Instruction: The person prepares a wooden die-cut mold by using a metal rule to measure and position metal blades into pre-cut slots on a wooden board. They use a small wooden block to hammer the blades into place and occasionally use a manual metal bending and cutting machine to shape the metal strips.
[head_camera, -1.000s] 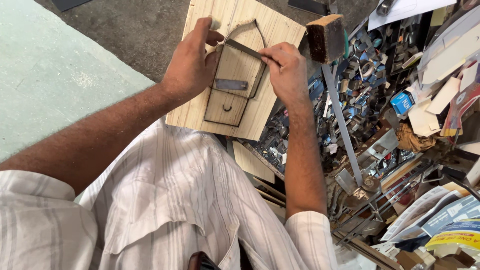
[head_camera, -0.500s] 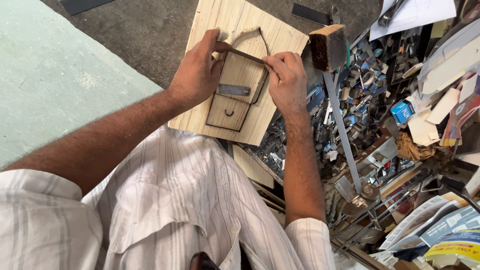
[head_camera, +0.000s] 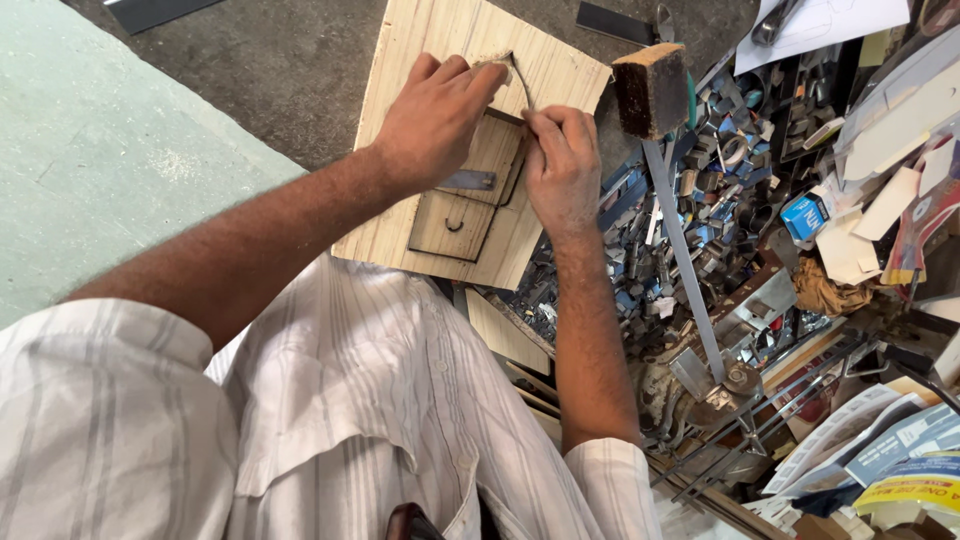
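Note:
A pale plywood board (head_camera: 560, 60) rests on my lap and the grey floor. On it lies a smaller wooden cut-out panel (head_camera: 455, 225) edged with a thin dark metal strip (head_camera: 523, 85) that bends to a peak near the board's top. My left hand (head_camera: 430, 120) presses down on the panel's upper left, fingertips at the strip's peak. My right hand (head_camera: 562, 165) pinches the strip at the panel's right edge. A small flat metal piece (head_camera: 468, 181) lies on the panel between my hands.
A dark wooden block (head_camera: 650, 88) sits just right of the board. A long metal ruler (head_camera: 682, 255) runs down through a heap of small metal pieces (head_camera: 700, 180). Papers and cards (head_camera: 880, 210) crowd the right. A green mat (head_camera: 90, 150) lies left.
Both hands have shifted along the panel: my left hand moved up toward the strip's peak, and my right hand slid down the strip's right side. The board stayed in place.

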